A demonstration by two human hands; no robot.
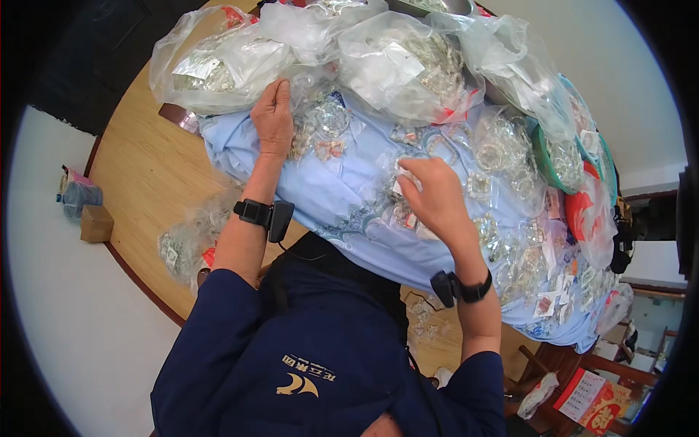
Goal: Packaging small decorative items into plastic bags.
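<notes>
My left hand (274, 124) reaches to the far left part of the blue cloth, thumb and fingers pinched together at the edge of a clear plastic bag (309, 76). Beside it lie several clear packets (329, 120) with shiny contents. Over the middle of the cloth, my right hand (439, 200) is curled, thumb and forefinger tips close together. A small white piece (398, 183) shows at those fingertips; whether it is gripped or lies behind them I cannot tell. More small packets (405, 215) lie just under this hand.
Large clear bags (397, 69) of small shiny packets line the far side of the table with its light blue cloth (328, 186). A green basket (545, 156) and a red bag (581, 207) stand at the right. Another filled bag (178, 251) sits on the floor at left.
</notes>
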